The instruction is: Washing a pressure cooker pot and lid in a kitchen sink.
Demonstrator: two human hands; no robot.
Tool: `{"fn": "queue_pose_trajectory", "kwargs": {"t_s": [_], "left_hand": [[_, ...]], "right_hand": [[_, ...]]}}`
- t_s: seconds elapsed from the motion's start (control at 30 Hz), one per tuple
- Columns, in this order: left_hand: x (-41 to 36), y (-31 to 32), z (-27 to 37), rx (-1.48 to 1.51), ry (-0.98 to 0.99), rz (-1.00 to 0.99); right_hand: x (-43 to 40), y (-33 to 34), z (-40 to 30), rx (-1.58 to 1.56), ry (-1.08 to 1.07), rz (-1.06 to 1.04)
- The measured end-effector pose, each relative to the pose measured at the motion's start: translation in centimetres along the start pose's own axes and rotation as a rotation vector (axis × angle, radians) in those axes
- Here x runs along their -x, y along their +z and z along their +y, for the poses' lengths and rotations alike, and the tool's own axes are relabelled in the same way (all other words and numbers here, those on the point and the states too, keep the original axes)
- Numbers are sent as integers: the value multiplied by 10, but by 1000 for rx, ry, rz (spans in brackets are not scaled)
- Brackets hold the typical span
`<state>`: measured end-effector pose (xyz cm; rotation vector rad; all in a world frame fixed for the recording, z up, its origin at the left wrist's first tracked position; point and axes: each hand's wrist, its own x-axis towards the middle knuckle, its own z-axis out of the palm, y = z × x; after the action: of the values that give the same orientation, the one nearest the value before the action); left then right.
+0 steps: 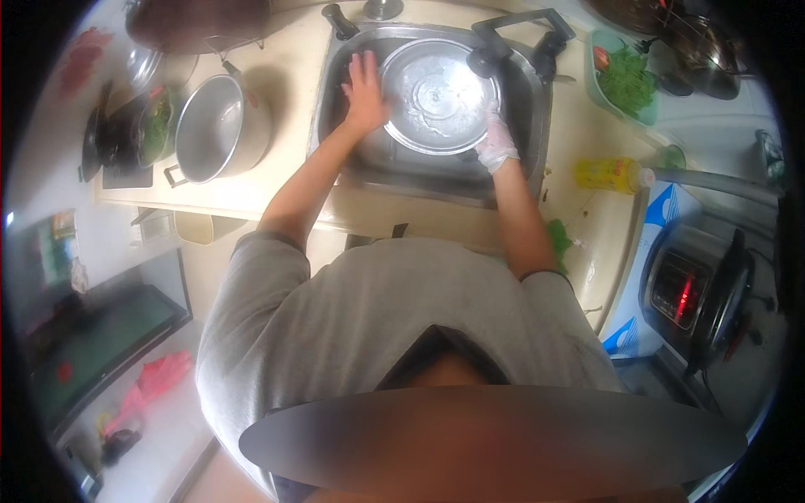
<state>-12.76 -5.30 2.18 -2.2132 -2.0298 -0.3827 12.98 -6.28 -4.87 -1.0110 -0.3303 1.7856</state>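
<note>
A round metal basin (434, 152) sits within the stainless steel sink (434, 185), its bottom shiny with what looks like water. My right hand (497, 139), in a thin clear plastic glove, grips the basin's right rim. Bare and with fingers spread, my left hand (366, 94) is at the left rim; whether it touches the metal is hard to tell. The black faucet (487, 61) reaches over the basin's upper right edge. My right fingertips are partly lost in glare.
Left of the sink stands a deep metal pot (210, 129). A green tub (654, 116) with leafy greens (629, 82) is at upper right. Below it lies a yellow bottle (607, 175). An electric cooker (692, 295) with a lit display stands farther right. A leaf (558, 242) lies by my right forearm.
</note>
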Motion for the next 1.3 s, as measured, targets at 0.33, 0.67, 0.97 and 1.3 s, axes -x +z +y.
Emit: {"fn": "queue_pose_trajectory", "kwargs": {"t_s": [0.33,0.67,0.97,1.3], "left_hand": [[8,-145,-11,713,1,-15],[36,-210,-48,107,833,213],[50,-233,-75,47,918,229],[90,-272,-163,-269,630,326]], "right_hand": [[-6,37,21,-206,185,9],[-25,-11,18,-268,333,-186],[1,47,-7,-87,143,-47],[-6,32,-3,-129,32,-109]]}}
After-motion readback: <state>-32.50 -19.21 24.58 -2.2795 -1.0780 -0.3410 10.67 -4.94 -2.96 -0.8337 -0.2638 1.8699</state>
